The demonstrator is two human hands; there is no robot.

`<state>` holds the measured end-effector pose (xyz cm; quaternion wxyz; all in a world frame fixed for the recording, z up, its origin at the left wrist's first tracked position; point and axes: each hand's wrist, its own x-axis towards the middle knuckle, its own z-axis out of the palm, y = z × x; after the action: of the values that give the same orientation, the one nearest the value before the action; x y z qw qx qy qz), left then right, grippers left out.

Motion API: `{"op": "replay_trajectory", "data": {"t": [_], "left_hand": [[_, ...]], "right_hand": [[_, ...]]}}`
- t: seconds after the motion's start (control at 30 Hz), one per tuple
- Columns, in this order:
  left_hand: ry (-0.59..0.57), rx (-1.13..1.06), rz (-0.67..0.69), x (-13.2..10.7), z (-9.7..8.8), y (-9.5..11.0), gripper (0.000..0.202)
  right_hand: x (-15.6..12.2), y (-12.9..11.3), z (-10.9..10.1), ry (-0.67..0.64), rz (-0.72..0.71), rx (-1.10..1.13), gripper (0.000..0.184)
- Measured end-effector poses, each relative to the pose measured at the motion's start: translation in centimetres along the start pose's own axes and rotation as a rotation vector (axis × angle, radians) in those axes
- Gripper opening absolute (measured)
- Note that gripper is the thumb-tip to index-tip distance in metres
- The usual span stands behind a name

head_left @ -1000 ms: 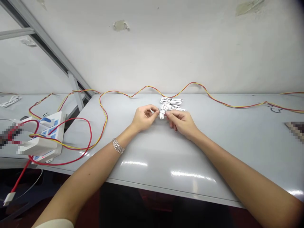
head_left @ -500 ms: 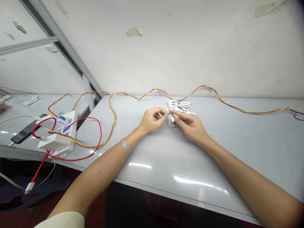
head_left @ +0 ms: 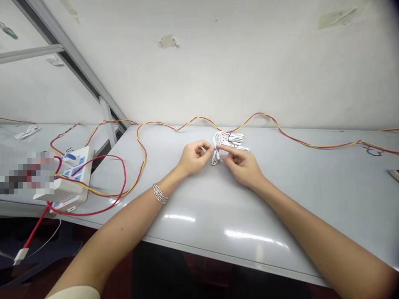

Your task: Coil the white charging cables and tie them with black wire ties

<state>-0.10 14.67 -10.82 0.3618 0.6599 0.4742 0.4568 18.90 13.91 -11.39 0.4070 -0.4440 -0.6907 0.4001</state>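
Note:
A coiled white cable (head_left: 215, 157) stands on the grey table, with a thin black tie (head_left: 216, 148) around its middle. My left hand (head_left: 195, 158) is closed in a pinch at the tie's left end. From the right, the index finger of my right hand (head_left: 245, 166) reaches out and touches the coil by the tie. The right thumb is apart from that finger, just beside the coil, and the other right fingers are curled. Right behind the coil lie several more bundled white cables (head_left: 235, 139), also bound with black ties.
A twisted red and yellow wire (head_left: 199, 118) runs along the wall. To the left, a white power strip (head_left: 77, 182) carries plugs and a looping red cable (head_left: 124, 178). Another white cable coil (head_left: 28, 132) lies far left. Loose black ties (head_left: 374, 152) are at the right.
The view has shifted slightly right. My right thumb has come away from the coil, while the index finger stays against it. The left hand keeps its pinch.

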Motion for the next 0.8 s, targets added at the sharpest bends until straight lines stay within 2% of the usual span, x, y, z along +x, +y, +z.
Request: {"op": "replay_trajectory", "data": {"t": [0.4, 0.57, 0.7, 0.8], "left_hand": [[0.024, 0.015, -0.022, -0.01, 0.08, 0.13, 0.017], [0.012, -0.083, -0.055, 0.01, 0.05, 0.31, 0.019], [0.005, -0.182, -0.092, 0.07, 0.09, 0.36, 0.024], [-0.012, -0.229, -0.106, 0.09, 0.12, 0.45, 0.028]], "right_hand": [[-0.17, -0.49, 0.13, 0.055, -0.019, 0.051, 0.040], [-0.20, -0.43, 0.18, 0.084, -0.043, 0.053, 0.039], [-0.21, -0.23, 0.19, 0.140, 0.008, 0.108, 0.046], [-0.12, -0.08, 0.19, 0.096, 0.064, 0.095, 0.056]]}}
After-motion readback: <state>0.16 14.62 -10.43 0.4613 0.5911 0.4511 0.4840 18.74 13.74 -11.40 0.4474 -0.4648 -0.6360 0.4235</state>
